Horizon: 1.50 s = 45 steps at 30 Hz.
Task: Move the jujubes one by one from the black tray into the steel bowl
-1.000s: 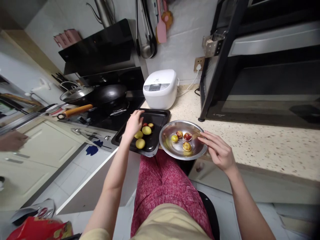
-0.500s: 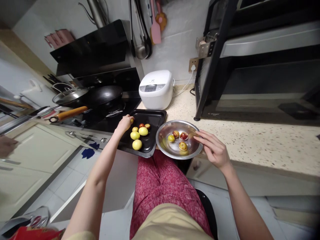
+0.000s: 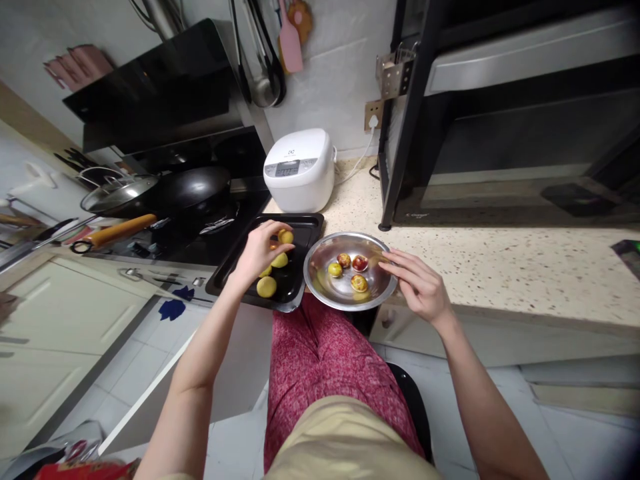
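Observation:
My left hand (image 3: 264, 250) is over the black baking tray (image 3: 313, 230), its thumb and fingers pinched on a small, round yellow fruit (image 3: 285, 237). Below the hand, several yellow fruits lie on the tray; the nearest yellow fruit (image 3: 267, 287) shows fully, while others are partly hidden. Right of the tray is a shallow metal bowl (image 3: 345, 299) holding small fruits: a yellow-green one (image 3: 335, 270), a dark red one (image 3: 359, 263) and mottled ones (image 3: 359, 284). My right hand (image 3: 420, 285) holds the bowl's right rim, fingers reaching over it and thumb outside.
A white rice cooker (image 3: 300, 170) stands behind the tray. On the stove at left are a black wok (image 3: 195, 190) and a lidded pan with a wooden handle (image 3: 120, 233) jutting forward. A black microwave (image 3: 520, 160) occupies the right. The speckled counter (image 3: 500, 267) has its front edge close to me.
My left hand has moved right across the tray and lifted a yellow fruit from its left side. My right hand stays at the bowl's rim. The view has shifted slightly.

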Each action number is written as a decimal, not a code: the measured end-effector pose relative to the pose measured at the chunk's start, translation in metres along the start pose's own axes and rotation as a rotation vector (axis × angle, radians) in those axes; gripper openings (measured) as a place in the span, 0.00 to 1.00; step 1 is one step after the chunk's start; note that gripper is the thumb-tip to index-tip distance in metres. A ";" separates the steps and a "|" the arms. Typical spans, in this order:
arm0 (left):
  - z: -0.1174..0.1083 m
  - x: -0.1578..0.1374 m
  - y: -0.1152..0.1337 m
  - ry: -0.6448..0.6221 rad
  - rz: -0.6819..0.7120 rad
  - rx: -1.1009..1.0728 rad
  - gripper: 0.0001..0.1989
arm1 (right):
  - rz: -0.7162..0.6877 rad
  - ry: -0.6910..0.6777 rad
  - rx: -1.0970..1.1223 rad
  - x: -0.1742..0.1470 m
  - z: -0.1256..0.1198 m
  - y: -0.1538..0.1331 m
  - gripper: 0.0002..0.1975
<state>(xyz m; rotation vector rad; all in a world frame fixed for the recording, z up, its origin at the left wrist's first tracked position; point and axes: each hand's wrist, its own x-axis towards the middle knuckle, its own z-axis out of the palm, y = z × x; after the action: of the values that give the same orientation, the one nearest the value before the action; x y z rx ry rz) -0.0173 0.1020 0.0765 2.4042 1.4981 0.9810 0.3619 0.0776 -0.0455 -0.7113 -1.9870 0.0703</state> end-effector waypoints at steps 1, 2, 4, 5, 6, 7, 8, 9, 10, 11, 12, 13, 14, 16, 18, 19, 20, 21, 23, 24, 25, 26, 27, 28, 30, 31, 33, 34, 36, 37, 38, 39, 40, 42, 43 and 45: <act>0.006 -0.003 0.016 -0.032 0.032 -0.045 0.14 | 0.000 0.001 0.001 0.000 0.000 0.000 0.32; 0.013 -0.007 0.029 -0.070 0.061 -0.071 0.14 | 0.000 0.004 0.002 0.000 0.000 -0.001 0.32; 0.026 -0.012 0.050 -0.165 0.098 -0.075 0.13 | -0.002 0.010 0.005 0.001 0.000 -0.002 0.31; 0.033 -0.014 0.057 -0.218 0.113 -0.068 0.12 | -0.003 0.013 0.006 0.001 0.000 -0.002 0.31; 0.038 -0.016 0.062 -0.269 0.125 -0.054 0.12 | -0.003 0.015 0.007 0.002 0.000 -0.002 0.31; 0.044 -0.017 0.065 -0.315 0.135 -0.036 0.13 | -0.003 0.015 0.007 0.002 0.000 -0.003 0.31; 0.048 -0.017 0.067 -0.357 0.143 -0.015 0.14 | -0.001 0.015 0.006 0.002 0.000 -0.003 0.30; 0.052 -0.016 0.068 -0.390 0.150 0.005 0.14 | 0.000 0.013 0.005 0.002 0.000 -0.003 0.30; 0.056 -0.015 0.068 -0.415 0.158 0.021 0.15 | 0.002 0.011 0.003 0.002 0.000 -0.003 0.30; 0.059 -0.013 0.069 -0.435 0.165 0.035 0.15 | 0.003 0.009 0.000 0.002 0.000 -0.003 0.31; 0.061 -0.012 0.069 -0.452 0.173 0.047 0.15 | 0.005 0.007 -0.001 0.002 0.000 -0.003 0.31; 0.063 -0.010 0.070 -0.469 0.181 0.061 0.16 | 0.006 0.006 -0.003 0.002 0.000 -0.004 0.31; 0.064 -0.007 0.071 -0.487 0.191 0.078 0.16 | 0.008 0.005 -0.005 0.002 0.000 -0.004 0.31; 0.066 -0.003 0.075 -0.525 0.224 0.111 0.16 | 0.007 0.003 -0.006 0.002 0.000 -0.004 0.31; 0.068 0.002 0.078 -0.563 0.281 0.123 0.14 | 0.004 0.000 -0.007 0.002 -0.001 -0.004 0.31; 0.068 0.004 0.078 -0.581 0.315 0.122 0.13 | 0.002 0.000 -0.007 0.002 -0.001 -0.003 0.31; 0.069 0.006 0.079 -0.596 0.346 0.122 0.12 | -0.001 -0.002 -0.007 0.002 -0.001 -0.003 0.31; 0.070 0.007 0.079 -0.605 0.371 0.122 0.11 | -0.002 -0.004 -0.008 0.002 -0.001 -0.003 0.31; 0.072 0.009 0.077 -0.612 0.400 0.129 0.10 | -0.003 -0.007 -0.009 0.001 -0.001 -0.003 0.32; 0.073 0.009 0.076 -0.611 0.405 0.132 0.10 | -0.001 -0.007 -0.009 0.001 -0.001 -0.003 0.32; 0.074 0.009 0.075 -0.608 0.405 0.133 0.10 | 0.002 -0.007 -0.009 0.001 0.000 -0.003 0.33; 0.075 0.009 0.074 -0.606 0.401 0.132 0.10 | 0.007 -0.006 -0.008 0.001 0.000 -0.003 0.33; 0.075 0.009 0.074 -0.605 0.395 0.128 0.10 | 0.013 -0.004 -0.008 0.001 0.000 -0.003 0.33; 0.075 0.008 0.074 -0.602 0.386 0.120 0.10 | 0.018 -0.004 -0.007 0.001 0.000 -0.003 0.33; 0.073 0.007 0.074 -0.591 0.372 0.097 0.11 | 0.024 -0.007 -0.005 0.001 0.000 -0.003 0.33; 0.071 0.007 0.074 -0.586 0.370 0.083 0.13 | 0.023 -0.009 -0.004 0.001 0.000 -0.003 0.33; 0.065 0.006 0.074 -0.567 0.367 0.051 0.14 | 0.018 -0.010 -0.003 0.000 0.000 -0.002 0.32; 0.060 0.005 0.072 -0.546 0.359 0.035 0.14 | 0.016 -0.007 -0.003 0.000 0.000 -0.001 0.32; 0.047 0.005 0.065 -0.484 0.317 0.028 0.13 | 0.013 0.000 -0.003 -0.001 0.001 0.000 0.32; 0.040 0.005 0.059 -0.440 0.281 0.048 0.11 | 0.012 0.003 -0.002 -0.001 0.001 0.001 0.32; 0.033 0.005 0.053 -0.391 0.238 0.087 0.10 | 0.009 0.004 -0.001 -0.001 0.001 0.001 0.32; 0.026 0.006 0.045 -0.343 0.187 0.145 0.09 | 0.006 0.003 0.001 -0.001 0.001 0.001 0.32; 0.020 0.006 0.037 -0.300 0.128 0.220 0.08 | 0.003 0.004 0.003 -0.001 0.001 0.001 0.32; 0.012 0.008 0.020 -0.253 -0.012 0.392 0.09 | -0.001 0.003 0.004 -0.001 0.001 0.001 0.32; 0.011 0.008 0.012 -0.257 -0.083 0.476 0.10 | -0.001 0.004 0.003 -0.001 0.001 0.001 0.32; 0.013 0.009 0.000 -0.307 -0.205 0.607 0.12 | 0.001 0.005 -0.001 0.000 0.001 0.001 0.33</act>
<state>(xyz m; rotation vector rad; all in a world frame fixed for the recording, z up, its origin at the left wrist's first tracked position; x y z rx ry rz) -0.0070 0.1119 0.0705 2.5219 2.0747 0.0992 0.3612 0.0783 -0.0467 -0.7124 -1.9817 0.0686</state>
